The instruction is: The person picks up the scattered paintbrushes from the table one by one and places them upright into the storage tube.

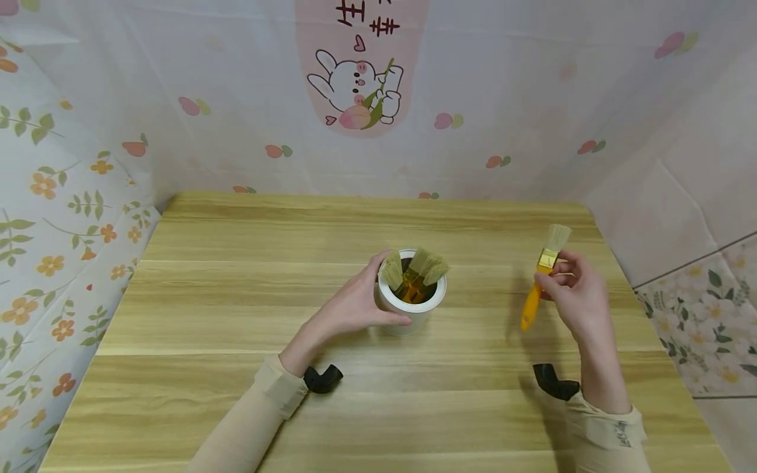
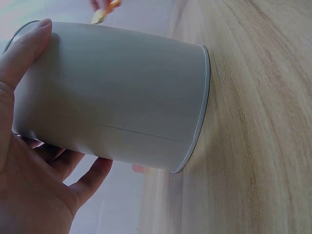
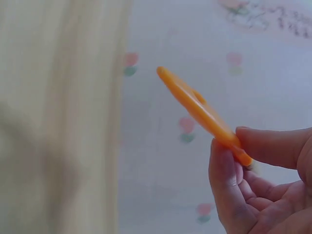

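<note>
Near the middle of the table, my left hand [image 1: 355,301] grips a white cup [image 1: 412,320] around its side. In the left wrist view the cup [image 2: 117,97] stands with its base on the wood, thumb on one side and fingers curled round the other. Several paintbrushes [image 1: 421,264] stand in it, pale bristles up, orange handles down inside. To the right, my right hand [image 1: 576,289] pinches another paintbrush [image 1: 532,309] between thumb and fingers, held above the table with bristles pointing away. The right wrist view shows its orange handle [image 3: 200,112]; the bristles are mostly hidden there.
The wooden table [image 1: 236,315] ends at a patterned cloth backdrop [image 1: 236,79] at the back. Flowered cloth [image 1: 53,263] hangs along the left side. Black curved pieces, one [image 1: 322,379] at the left wrist and one [image 1: 554,382] at the right, stick out by the sleeves.
</note>
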The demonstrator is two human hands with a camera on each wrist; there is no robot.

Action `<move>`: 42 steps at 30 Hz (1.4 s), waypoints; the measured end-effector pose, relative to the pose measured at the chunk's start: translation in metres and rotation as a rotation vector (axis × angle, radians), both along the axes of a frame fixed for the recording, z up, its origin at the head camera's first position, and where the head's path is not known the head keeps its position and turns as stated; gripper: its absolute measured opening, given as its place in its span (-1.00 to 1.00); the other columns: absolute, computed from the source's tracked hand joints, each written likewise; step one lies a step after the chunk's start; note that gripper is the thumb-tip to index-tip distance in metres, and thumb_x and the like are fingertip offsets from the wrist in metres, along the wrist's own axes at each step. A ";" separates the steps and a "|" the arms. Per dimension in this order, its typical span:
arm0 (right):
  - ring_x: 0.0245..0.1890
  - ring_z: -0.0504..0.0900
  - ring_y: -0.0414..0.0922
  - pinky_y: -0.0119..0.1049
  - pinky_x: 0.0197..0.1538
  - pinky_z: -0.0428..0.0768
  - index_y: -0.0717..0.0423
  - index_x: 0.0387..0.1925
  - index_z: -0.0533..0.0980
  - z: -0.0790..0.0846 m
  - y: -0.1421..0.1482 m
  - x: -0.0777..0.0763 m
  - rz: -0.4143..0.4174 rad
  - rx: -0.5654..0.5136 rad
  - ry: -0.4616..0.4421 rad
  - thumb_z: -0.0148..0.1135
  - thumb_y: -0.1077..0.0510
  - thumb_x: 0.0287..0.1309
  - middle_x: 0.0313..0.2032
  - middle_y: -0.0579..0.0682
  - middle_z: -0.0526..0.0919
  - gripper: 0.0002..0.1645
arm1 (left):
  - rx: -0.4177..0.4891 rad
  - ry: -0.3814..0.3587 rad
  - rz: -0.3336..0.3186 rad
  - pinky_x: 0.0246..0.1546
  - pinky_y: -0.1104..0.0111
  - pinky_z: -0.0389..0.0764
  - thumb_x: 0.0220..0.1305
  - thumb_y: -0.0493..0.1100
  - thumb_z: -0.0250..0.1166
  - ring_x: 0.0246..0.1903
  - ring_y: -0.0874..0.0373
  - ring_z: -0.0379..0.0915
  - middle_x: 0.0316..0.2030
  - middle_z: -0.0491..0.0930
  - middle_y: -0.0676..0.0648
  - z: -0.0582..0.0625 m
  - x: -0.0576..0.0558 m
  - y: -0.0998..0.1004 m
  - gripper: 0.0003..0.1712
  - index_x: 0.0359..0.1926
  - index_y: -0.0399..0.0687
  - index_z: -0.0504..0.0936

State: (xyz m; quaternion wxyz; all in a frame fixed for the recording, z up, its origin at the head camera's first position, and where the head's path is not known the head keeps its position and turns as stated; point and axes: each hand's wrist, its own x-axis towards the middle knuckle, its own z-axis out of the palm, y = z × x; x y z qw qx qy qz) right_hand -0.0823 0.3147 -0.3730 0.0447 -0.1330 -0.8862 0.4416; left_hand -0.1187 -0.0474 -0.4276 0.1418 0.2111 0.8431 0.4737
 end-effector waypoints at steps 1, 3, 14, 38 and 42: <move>-0.28 0.52 -0.44 -0.53 -0.27 0.71 0.34 0.49 0.15 0.004 -0.004 -0.001 -0.002 -0.008 0.022 0.25 0.22 0.39 -0.14 -0.18 0.40 -0.22 | 0.000 -0.001 -0.001 0.42 -0.18 0.37 -0.15 0.19 0.70 0.45 -0.12 0.30 0.50 0.29 -0.11 0.000 0.000 0.000 0.46 0.63 0.12 -0.04; -0.27 0.53 -0.42 -0.53 -0.27 0.71 0.29 0.47 0.20 0.010 -0.014 -0.002 -0.002 -0.025 0.072 0.26 0.23 0.38 -0.15 -0.22 0.42 -0.26 | 0.001 0.000 -0.003 0.41 -0.18 0.37 -0.15 0.19 0.70 0.45 -0.12 0.31 0.50 0.29 -0.11 0.000 0.000 0.000 0.45 0.62 0.13 -0.03; -0.40 0.67 -0.23 -0.41 -0.38 0.74 0.11 0.05 0.51 0.039 -0.074 -0.005 0.085 -0.466 0.481 0.25 0.55 0.20 -0.25 -0.01 0.63 -0.54 | 0.005 0.008 -0.011 0.42 -0.17 0.36 -0.13 0.20 0.69 0.46 -0.10 0.30 0.51 0.26 -0.10 -0.001 0.001 -0.001 0.43 0.62 0.19 -0.05; -0.12 0.69 -0.34 -0.52 0.03 0.65 0.31 -0.03 0.52 0.038 -0.139 0.009 0.427 -0.062 0.546 0.44 0.49 0.08 -0.11 -0.04 0.70 -0.58 | 0.036 0.033 -0.033 0.40 -0.12 0.41 -0.12 0.15 0.70 0.39 -0.05 0.37 0.44 0.33 -0.07 -0.003 -0.001 -0.001 0.40 0.60 0.15 -0.03; -0.06 0.67 -0.33 -0.55 0.16 0.56 0.21 -0.09 0.60 0.035 -0.141 0.010 0.429 0.046 0.556 0.54 0.43 -0.01 -0.14 0.01 0.76 -0.58 | 0.049 0.040 -0.035 0.38 -0.10 0.44 -0.11 0.14 0.70 0.37 -0.04 0.39 0.43 0.35 -0.07 -0.003 -0.002 -0.001 0.39 0.60 0.16 -0.01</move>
